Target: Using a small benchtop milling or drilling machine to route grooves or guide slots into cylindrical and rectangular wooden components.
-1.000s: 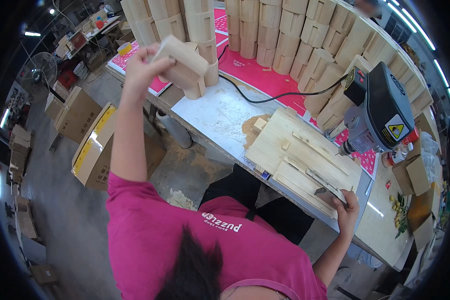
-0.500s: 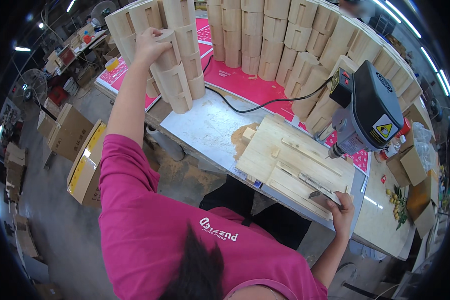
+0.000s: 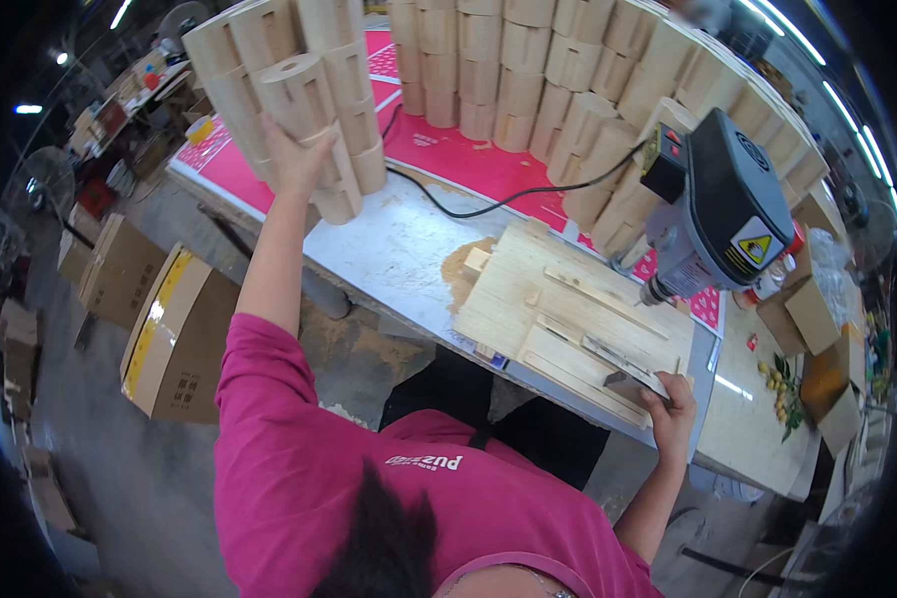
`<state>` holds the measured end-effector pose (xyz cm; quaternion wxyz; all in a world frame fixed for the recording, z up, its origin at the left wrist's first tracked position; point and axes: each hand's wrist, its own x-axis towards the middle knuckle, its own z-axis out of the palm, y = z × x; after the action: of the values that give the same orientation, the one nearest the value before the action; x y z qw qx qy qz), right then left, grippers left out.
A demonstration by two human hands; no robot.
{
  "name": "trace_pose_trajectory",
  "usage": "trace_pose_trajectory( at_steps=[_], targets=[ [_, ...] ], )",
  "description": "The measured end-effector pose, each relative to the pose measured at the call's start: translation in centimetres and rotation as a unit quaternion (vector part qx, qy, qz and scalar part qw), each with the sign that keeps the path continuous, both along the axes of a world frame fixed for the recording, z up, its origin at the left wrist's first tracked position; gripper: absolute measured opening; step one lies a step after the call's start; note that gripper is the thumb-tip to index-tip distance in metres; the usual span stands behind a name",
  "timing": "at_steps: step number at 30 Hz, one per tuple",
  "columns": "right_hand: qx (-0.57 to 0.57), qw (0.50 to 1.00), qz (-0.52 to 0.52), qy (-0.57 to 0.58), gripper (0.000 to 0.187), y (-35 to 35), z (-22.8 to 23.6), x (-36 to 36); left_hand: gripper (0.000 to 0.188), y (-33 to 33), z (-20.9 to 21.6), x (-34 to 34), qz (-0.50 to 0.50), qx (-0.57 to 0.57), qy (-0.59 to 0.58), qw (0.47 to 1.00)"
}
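Observation:
My left hand (image 3: 299, 159) is closed around the side of a front stack of pale wooden cylinders with slots cut in them. The stack's top cylinder (image 3: 297, 95) sits above my fingers; some fingers are hidden behind the stack. On the right, my right hand (image 3: 671, 404) grips the end of a long narrow metal tool (image 3: 623, 365), which lies over a wooden jig board (image 3: 508, 284) fitted with wooden strips. I cannot make out the tool's exact kind. Beyond the board stands a black and grey drill press (image 3: 733, 199), its chuck over the board's far right edge.
Tall rows of slotted cylinders (image 3: 523, 80) line the table's back. A black cable (image 3: 498, 212) runs across the pink sheet (image 3: 448, 149) to the drill. Sawdust (image 3: 463, 269) lies beside the board. Cardboard boxes (image 3: 179, 339) stand on the floor at left; an open carton (image 3: 802, 314) sits at right.
My left hand has slid down from the top of the front stack to its side, and the top cylinder now shows uncovered. My right hand keeps its grip on the metal tool. The whole view has shifted slightly.

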<state>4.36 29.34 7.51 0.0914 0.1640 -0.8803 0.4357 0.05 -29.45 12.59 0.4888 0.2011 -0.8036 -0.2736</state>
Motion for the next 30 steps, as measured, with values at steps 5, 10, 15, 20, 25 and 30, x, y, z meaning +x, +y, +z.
trace_pose_trajectory(
  at_steps=[5, 10, 15, 20, 25, 30],
  targets=[
    [0.006, 1.0, -0.002, 0.006, 0.023, -0.2, 0.1, -0.1, 0.091, 7.9, 0.1, -1.8, 0.153, -0.16, 0.128, 0.967],
    [0.017, 1.0, 0.004, 0.0, 0.025, 0.8, -0.4, -0.1, 0.071, 17.2, 1.9, -9.3, -0.133, -0.154, 0.202, 0.958],
    [0.051, 0.998, 0.018, 0.018, 0.023, 0.2, 0.1, -0.1, 0.059, 23.0, 2.5, -15.6, -0.312, -0.016, 0.139, 0.94],
    [0.041, 0.999, 0.019, -0.008, 0.028, 0.2, 0.7, -0.1, 0.058, 27.3, 6.1, -19.6, -0.494, 0.194, 0.028, 0.847],
    [0.04, 0.999, 0.027, 0.0, 0.028, 0.3, 0.7, -0.3, 0.067, 28.0, 7.2, -23.7, -0.633, 0.211, -0.088, 0.74],
    [0.044, 0.998, 0.033, 0.02, 0.028, 0.4, 0.5, -0.5, 0.072, 28.7, 8.0, -24.3, -0.7, 0.25, -0.202, 0.637]
  ],
)
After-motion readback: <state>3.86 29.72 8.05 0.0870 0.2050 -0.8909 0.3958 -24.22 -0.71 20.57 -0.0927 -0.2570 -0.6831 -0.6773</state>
